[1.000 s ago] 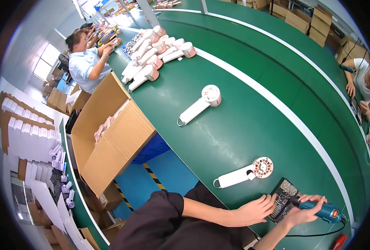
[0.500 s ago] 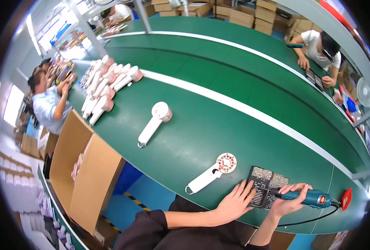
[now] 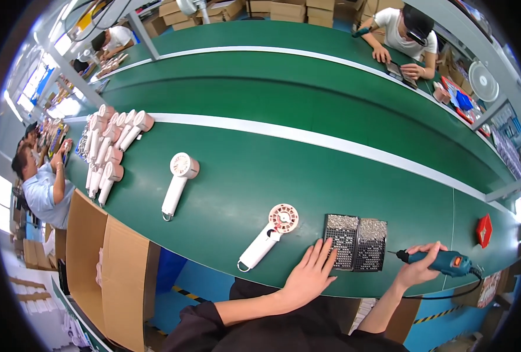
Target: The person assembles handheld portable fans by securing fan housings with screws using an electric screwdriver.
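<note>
here, the left hand (image 3: 310, 276) is released, palm down with its fingers extended, the fingertips over the left side of the left tray (image 3: 343, 268); how firmly they rest there cannot be told; the right hand (image 3: 417, 273) is wrapped around the body of an electric screwdriver (image 3: 448, 262), blue-green with an orange switch, its thin bit pointing leftward and ending just beside the right tray (image 3: 368, 269); a black cable (image 3: 448, 297) leaves the tool's rear and curves below it; the two trays, both black, lie side by side on the green table (image 3: 225, 182), with small silvery pieces gathered at their far ends and rows of small pieces in the nearer part; left of the trays, near the left hand, lies an open-headed fan (image 3: 260, 245), pale, its inner ring exposed, its handle slanting toward the near edge and ending in a loop; farther left lies a covered fan (image 3: 176, 193) with its grille upward; beyond it is a heap of fans (image 3: 105, 149), white and pink; to the right of the tool, well apart from the trays, sits a red dish (image 3: 484, 230); a cardboard box (image 3: 122, 281) stands open at the table's near left edge; across the table, a co-worker in a white shirt (image 3: 410, 35) bends over a small dark tray (image 3: 401, 75).
</note>
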A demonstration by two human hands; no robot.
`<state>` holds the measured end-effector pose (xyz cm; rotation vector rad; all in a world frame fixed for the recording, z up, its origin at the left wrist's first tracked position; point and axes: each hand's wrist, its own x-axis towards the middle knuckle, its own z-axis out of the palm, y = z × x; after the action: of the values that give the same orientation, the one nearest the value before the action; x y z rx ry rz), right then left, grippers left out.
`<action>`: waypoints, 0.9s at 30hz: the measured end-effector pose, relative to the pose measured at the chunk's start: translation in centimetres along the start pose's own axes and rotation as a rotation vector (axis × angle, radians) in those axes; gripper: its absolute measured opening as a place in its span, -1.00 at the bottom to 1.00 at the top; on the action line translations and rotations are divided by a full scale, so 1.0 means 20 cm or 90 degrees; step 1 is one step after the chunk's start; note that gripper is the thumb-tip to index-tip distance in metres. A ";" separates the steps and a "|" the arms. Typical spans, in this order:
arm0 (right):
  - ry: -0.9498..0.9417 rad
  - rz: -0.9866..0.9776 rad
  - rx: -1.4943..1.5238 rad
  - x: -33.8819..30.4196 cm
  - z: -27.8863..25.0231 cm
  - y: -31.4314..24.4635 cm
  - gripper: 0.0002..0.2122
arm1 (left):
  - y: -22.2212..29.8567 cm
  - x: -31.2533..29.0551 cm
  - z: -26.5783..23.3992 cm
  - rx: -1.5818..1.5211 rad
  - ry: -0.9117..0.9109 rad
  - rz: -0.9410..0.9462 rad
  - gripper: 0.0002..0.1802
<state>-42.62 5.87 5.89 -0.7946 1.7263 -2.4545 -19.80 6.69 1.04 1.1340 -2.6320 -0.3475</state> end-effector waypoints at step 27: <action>-0.053 -0.086 -0.213 0.10 -0.11 0.23 -0.77 | -0.14 0.06 -0.71 -0.388 0.368 0.256 -0.83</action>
<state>-46.58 5.44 1.98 -1.0572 2.1474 -2.1982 -14.11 2.29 13.74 0.4082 -1.9637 -0.5771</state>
